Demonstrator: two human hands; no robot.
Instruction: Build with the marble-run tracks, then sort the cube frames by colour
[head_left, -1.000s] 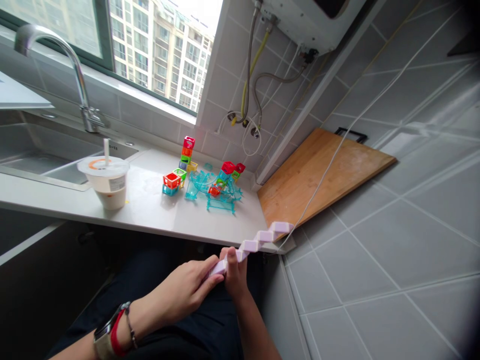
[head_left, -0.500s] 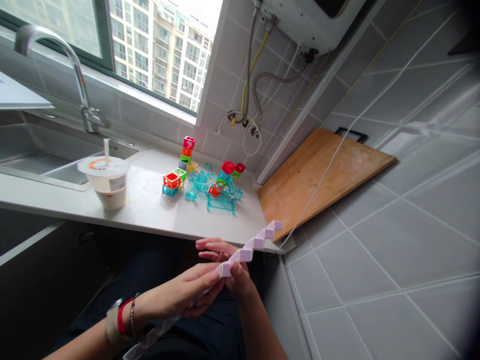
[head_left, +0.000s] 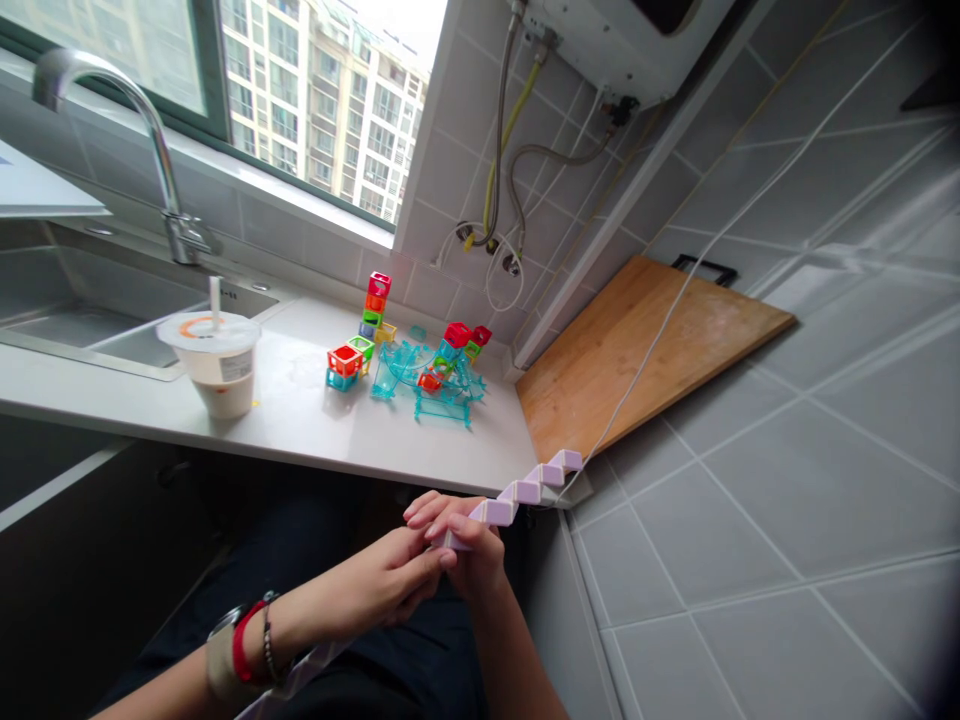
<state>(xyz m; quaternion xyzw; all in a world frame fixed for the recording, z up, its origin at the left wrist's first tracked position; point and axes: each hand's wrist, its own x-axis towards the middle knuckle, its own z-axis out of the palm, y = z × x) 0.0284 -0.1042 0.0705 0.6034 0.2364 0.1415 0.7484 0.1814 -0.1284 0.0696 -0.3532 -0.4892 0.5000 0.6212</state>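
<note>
A pale lilac twisting snake puzzle made of linked wedge segments sticks out to the upper right from between both hands, in front of the counter's edge. My left hand, with a watch and a red band on the wrist, pinches its near end. My right hand wraps its fingers over the same end from the right. More lilac segments trail down under my left wrist.
A white counter carries a lidded drink cup with a straw and a cluster of bright toy blocks with teal track pieces. A sink and tap lie left; a wooden board and white cable lean right.
The free end of the puzzle swung up and then dropped a little to the right. My right hand's fingers went from spread to curled over the near end.
</note>
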